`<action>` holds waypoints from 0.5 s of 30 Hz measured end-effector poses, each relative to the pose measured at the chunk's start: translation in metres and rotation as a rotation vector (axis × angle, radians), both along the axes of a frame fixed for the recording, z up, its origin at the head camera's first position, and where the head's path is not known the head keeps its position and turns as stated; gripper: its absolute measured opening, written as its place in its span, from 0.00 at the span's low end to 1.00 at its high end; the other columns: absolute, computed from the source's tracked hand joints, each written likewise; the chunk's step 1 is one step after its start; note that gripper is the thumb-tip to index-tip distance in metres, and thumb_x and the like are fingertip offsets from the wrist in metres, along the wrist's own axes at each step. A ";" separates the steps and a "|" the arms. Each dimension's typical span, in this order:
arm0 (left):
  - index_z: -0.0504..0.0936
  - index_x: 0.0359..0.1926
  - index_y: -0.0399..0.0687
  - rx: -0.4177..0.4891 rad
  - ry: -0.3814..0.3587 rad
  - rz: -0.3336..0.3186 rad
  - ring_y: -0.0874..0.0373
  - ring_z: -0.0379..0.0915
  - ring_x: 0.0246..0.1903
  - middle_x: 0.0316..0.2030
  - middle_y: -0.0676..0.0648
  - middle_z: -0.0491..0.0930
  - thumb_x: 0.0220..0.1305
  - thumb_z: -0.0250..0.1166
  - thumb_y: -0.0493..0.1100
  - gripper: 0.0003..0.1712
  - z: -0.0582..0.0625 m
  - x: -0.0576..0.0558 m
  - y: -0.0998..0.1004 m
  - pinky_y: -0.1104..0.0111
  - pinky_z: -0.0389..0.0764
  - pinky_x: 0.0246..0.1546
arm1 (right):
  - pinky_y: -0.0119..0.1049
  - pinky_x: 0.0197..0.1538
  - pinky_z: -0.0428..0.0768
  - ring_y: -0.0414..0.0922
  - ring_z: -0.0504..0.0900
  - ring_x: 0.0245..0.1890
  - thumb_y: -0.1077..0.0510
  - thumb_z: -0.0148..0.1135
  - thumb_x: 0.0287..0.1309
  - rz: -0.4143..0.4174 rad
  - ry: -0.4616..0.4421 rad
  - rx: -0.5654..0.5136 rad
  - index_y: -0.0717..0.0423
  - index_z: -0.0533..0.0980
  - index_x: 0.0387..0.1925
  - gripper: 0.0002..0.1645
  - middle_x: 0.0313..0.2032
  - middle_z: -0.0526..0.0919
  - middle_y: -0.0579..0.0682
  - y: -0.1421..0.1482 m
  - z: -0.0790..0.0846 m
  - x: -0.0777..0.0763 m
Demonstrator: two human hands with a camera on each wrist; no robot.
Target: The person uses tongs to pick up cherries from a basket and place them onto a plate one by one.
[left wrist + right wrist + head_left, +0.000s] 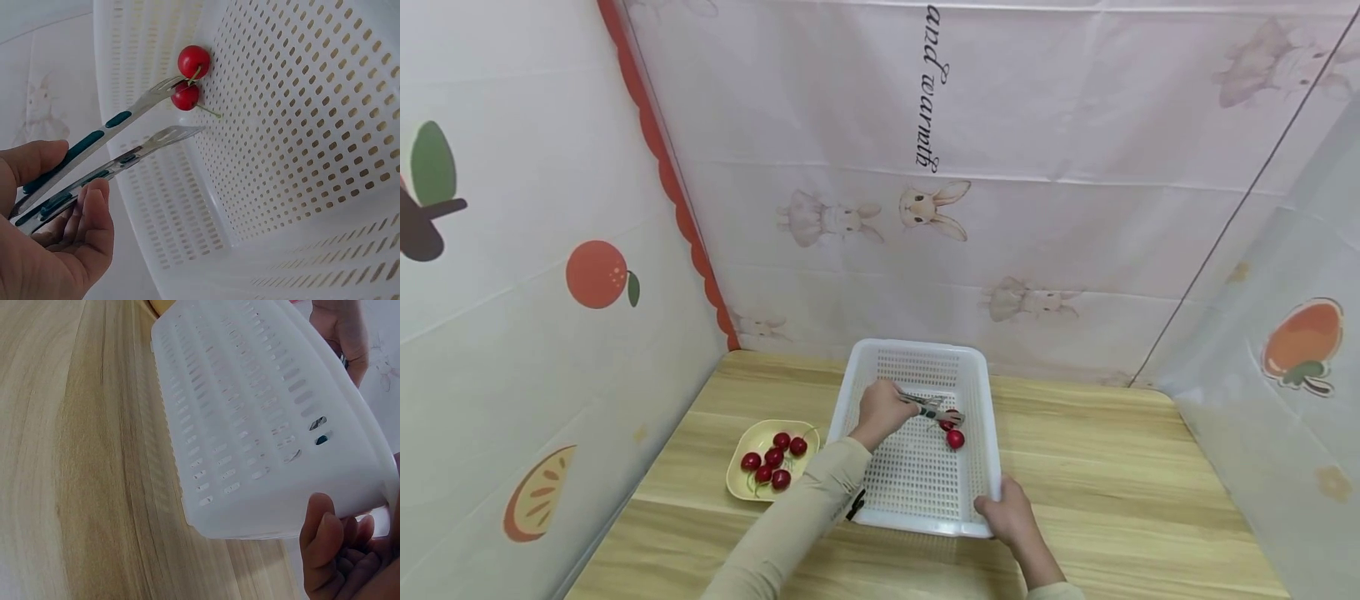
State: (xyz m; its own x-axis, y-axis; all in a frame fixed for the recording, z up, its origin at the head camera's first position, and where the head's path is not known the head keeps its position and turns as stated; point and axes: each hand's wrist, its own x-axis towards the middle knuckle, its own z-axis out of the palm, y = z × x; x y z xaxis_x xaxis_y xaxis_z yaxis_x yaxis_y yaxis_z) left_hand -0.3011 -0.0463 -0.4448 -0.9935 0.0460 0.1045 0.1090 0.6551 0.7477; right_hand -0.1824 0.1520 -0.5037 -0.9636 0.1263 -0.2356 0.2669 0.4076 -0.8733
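My left hand (882, 412) reaches over the white perforated plastic basket (917, 527) and holds metal tongs (94, 145) with teal grip inlays. The tongs' arms are spread, with no cherry between them. One forked tip touches or nearly touches two red cherries, an upper cherry (194, 61) and a lower cherry (185, 96), inside the basket by a side wall. Green stems show on both. My right hand (1011, 515) grips the basket's near right corner, its thumb over the rim. In the right wrist view, its curled fingers (325, 534) show beside the basket's outer wall.
Left of the basket, a pale yellow dish (735, 479) holds several stemmed cherries (774, 457). Both stand on a light wood-grain table (1090, 467). Printed cloth walls (880, 292) enclose the table at the back and sides.
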 end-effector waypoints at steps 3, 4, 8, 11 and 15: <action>0.70 0.11 0.46 -0.022 -0.005 0.004 0.60 0.59 0.13 0.11 0.54 0.70 0.38 0.73 0.38 0.18 0.002 0.000 0.001 0.69 0.64 0.14 | 0.42 0.23 0.79 0.54 0.80 0.29 0.69 0.55 0.45 -0.002 0.006 -0.002 0.80 0.61 0.55 0.33 0.39 0.75 0.70 0.000 0.001 0.000; 0.70 0.11 0.46 -0.030 -0.009 0.005 0.60 0.59 0.13 0.12 0.54 0.70 0.38 0.74 0.38 0.18 0.002 0.000 0.001 0.69 0.64 0.14 | 0.42 0.23 0.79 0.54 0.80 0.29 0.70 0.55 0.44 -0.003 0.010 -0.003 0.80 0.61 0.55 0.33 0.39 0.75 0.70 0.000 0.001 0.000; 0.69 0.10 0.46 -0.047 0.011 -0.002 0.61 0.59 0.13 0.11 0.54 0.69 0.38 0.74 0.37 0.20 0.004 0.000 0.003 0.69 0.64 0.14 | 0.42 0.22 0.79 0.53 0.80 0.28 0.70 0.55 0.43 -0.004 0.027 -0.006 0.80 0.61 0.55 0.33 0.39 0.75 0.71 0.000 0.000 0.000; 0.64 0.07 0.49 -0.050 0.039 -0.010 0.63 0.53 0.10 0.07 0.57 0.62 0.41 0.71 0.36 0.23 0.003 0.001 0.004 0.71 0.59 0.11 | 0.43 0.22 0.79 0.54 0.80 0.28 0.70 0.55 0.43 -0.001 0.032 -0.007 0.80 0.61 0.54 0.33 0.38 0.75 0.71 0.000 -0.001 0.000; 0.56 0.06 0.52 -0.082 0.075 -0.026 0.65 0.44 0.09 0.06 0.59 0.49 0.43 0.67 0.35 0.27 0.004 0.004 0.007 0.72 0.52 0.10 | 0.43 0.23 0.79 0.55 0.80 0.29 0.70 0.55 0.44 0.001 0.020 -0.007 0.80 0.61 0.55 0.33 0.39 0.75 0.71 -0.002 0.000 0.001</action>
